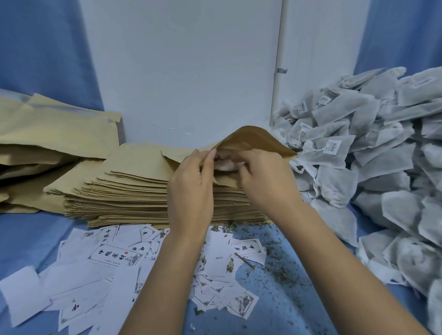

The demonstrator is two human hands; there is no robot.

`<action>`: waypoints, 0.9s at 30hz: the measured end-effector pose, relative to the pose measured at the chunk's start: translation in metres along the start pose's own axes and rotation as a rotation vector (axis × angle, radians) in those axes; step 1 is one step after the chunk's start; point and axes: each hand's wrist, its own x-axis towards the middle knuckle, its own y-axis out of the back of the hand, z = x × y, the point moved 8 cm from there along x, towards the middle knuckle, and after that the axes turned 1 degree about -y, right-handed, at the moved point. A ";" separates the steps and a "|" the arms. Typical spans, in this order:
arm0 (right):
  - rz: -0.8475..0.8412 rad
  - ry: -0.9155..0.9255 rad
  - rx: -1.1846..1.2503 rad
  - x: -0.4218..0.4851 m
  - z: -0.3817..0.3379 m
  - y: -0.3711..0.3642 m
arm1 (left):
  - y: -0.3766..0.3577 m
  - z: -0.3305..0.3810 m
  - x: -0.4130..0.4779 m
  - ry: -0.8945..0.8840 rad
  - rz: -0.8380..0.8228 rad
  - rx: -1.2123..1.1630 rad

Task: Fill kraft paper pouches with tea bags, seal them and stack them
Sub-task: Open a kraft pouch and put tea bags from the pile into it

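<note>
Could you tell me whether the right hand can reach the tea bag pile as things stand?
Probably yes: the tea bag pile lies close beside the right hand with nothing between them, though its fingers are occupied at the mouth of the pouch.

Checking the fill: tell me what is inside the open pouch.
Something pale, likely a tea bag, shows in the mouth of the pouch, between the left hand and right hand. Paper and fingers hide the rest.

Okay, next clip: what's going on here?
A person is filling a brown kraft paper pouch that rests on a stack of flat pouches. The left hand pinches its mouth open while the right hand tucks white mesh tea bags inside. A heap of more tea bags lies to the right.
</note>
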 end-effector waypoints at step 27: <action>-0.035 -0.429 0.020 -0.056 0.146 -0.032 | 0.009 -0.002 -0.001 0.055 0.152 -0.090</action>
